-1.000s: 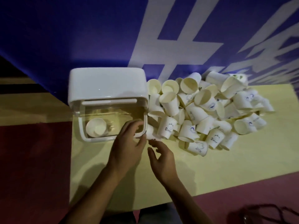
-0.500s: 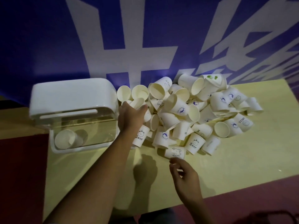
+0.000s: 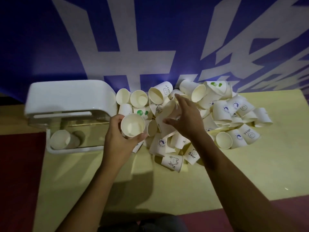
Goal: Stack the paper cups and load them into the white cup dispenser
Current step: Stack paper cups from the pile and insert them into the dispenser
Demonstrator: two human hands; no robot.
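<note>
Since half a second ago the left hand (image 3: 122,141) has drawn back from the pile, its fingers curled round a paper cup (image 3: 133,125) whose mouth faces the camera. The right hand (image 3: 185,121) has risen off the surface (image 3: 234,178) and clasps a blurred, tilted cup (image 3: 168,109) just beyond. The white cup dispenser (image 3: 70,97) stands left of the left hand, and the cup pile (image 3: 225,111) spreads beyond the right hand.

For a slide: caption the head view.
Left hand holds a paper cup; right hand reaches into the pile beside the dispenser.
</note>
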